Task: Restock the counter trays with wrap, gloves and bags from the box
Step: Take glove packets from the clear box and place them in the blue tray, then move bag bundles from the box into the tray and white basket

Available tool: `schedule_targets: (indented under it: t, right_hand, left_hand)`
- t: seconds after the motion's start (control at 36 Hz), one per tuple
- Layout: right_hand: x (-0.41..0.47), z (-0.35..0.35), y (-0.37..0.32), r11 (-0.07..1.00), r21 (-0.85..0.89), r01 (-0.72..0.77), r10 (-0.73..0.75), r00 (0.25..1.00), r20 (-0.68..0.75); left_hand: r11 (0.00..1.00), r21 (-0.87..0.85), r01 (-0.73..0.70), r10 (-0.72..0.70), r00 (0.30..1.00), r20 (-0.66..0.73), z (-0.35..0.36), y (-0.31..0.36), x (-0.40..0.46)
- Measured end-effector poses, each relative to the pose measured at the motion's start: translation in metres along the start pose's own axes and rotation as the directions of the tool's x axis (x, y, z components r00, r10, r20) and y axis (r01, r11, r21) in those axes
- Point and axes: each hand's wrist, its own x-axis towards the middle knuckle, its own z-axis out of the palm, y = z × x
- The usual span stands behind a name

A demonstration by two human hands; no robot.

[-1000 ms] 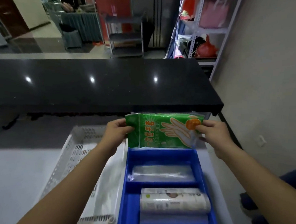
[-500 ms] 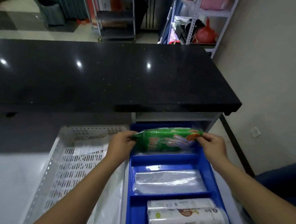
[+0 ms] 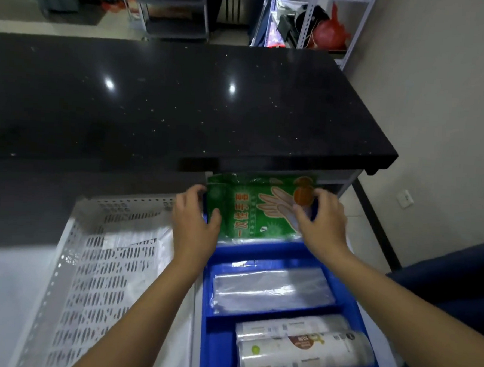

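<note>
Glove pack [image 3: 250, 209] looks light, floppy and slick, so best held by its end seams: left hand [image 3: 194, 223] thumb and right hand [image 3: 322, 219] fingertips curl onto its two ends, pack flat between them in the blue tray [image 3: 273, 249] far compartment. Half a second ago it was tilted edge-on above that slot; now it lies face-up.

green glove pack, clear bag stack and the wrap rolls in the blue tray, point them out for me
green glove pack [image 3: 250, 212], head view, on the printed front between the two hands
clear bag stack [image 3: 271, 290], head view, on its glossy top in the middle compartment
wrap rolls [image 3: 304, 349], head view, on the label of the nearer roll
</note>
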Motion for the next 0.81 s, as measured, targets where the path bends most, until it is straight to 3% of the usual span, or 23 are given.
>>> schedule_targets:
  t: [0.03,0.08,0.14,0.19,0.33,0.44,0.53,0.64,0.81]
  right_hand:
    - [-0.007,0.007,0.002,0.993,-0.090,0.072,-0.061,0.991,0.120]
    - [-0.014,0.021,0.007,0.945,-0.275,0.180,-0.081,0.939,0.334]
    - [-0.011,0.030,0.009,0.890,-0.388,0.239,-0.072,0.914,0.398]
    - [-0.006,0.035,0.005,0.873,-0.412,0.260,-0.083,0.913,0.399]
    - [-0.008,0.040,0.010,0.851,-0.441,0.285,-0.101,0.913,0.396]
    - [-0.005,0.030,0.009,0.869,-0.402,0.288,-0.093,0.893,0.440]
    - [-0.002,0.013,0.001,0.941,-0.272,0.202,-0.060,0.889,0.453]
    - [-0.021,-0.024,-0.011,0.984,-0.048,0.172,-0.138,0.902,0.410]
    - [-0.095,-0.079,-0.022,0.976,0.201,0.087,-0.179,0.845,0.504]
  left_hand:
    - [0.995,0.049,-0.092,0.090,0.995,0.035,0.004,0.001,-0.006]
    - [0.964,0.163,-0.209,0.165,0.955,0.245,0.014,0.003,-0.015]
    - [0.915,0.309,-0.262,0.097,0.882,0.461,0.027,0.002,-0.017]
    - [0.839,0.430,-0.333,0.045,0.830,0.556,0.038,-0.002,-0.016]
    - [0.777,0.508,-0.372,0.041,0.835,0.548,0.046,-0.003,-0.012]
    - [0.787,0.508,-0.351,0.005,0.827,0.563,0.045,0.002,-0.012]
    - [0.828,0.468,-0.308,-0.002,0.834,0.552,0.036,0.009,-0.017]
    - [0.897,0.382,-0.221,0.010,0.875,0.483,0.009,0.019,-0.043]
    - [0.974,0.217,0.058,-0.123,0.947,0.298,-0.043,0.045,-0.129]
